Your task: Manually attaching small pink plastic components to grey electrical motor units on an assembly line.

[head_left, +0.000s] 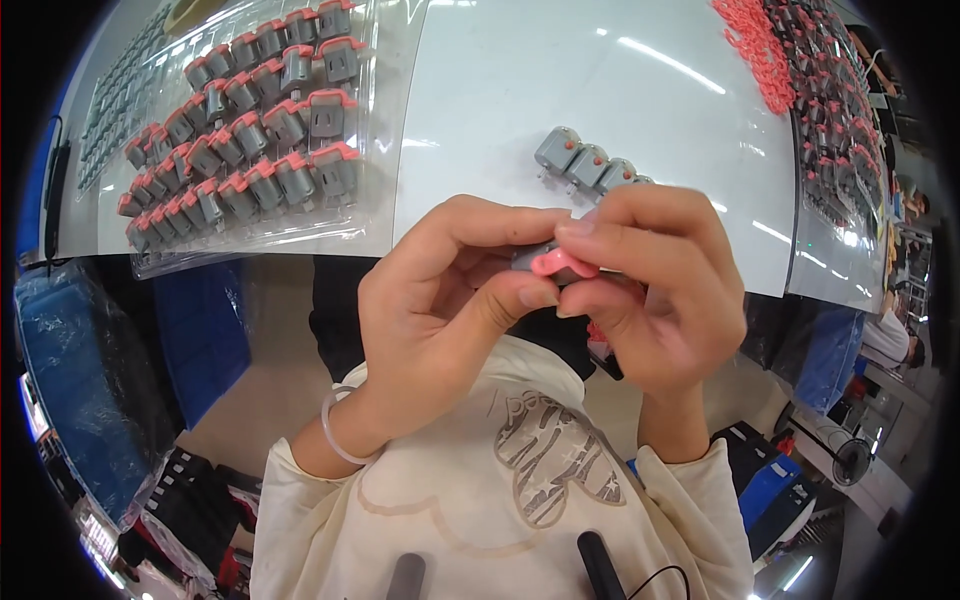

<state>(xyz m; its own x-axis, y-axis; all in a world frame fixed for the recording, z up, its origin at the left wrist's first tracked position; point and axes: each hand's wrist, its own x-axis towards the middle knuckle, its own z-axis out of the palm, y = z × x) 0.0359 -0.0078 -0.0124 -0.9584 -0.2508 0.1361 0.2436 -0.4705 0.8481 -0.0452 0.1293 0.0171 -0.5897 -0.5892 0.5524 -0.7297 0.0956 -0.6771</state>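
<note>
Left hand [440, 300] and right hand [655, 290] pinch one small grey metal motor with pink plastic cap [558, 262]. Long axis runs 9-to-3, cap facing the camera. Row of loose grey motors [585, 165] at 12.

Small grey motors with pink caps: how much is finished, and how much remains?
Done: capped motors fill the clear tray. In hand: left hand and right hand hold one motor with a pink cap. Left: uncapped motors and loose pink caps on the table.

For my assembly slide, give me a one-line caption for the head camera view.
Both hands, left hand and right hand, press a red cap onto a small grey motor above the white table.
</note>
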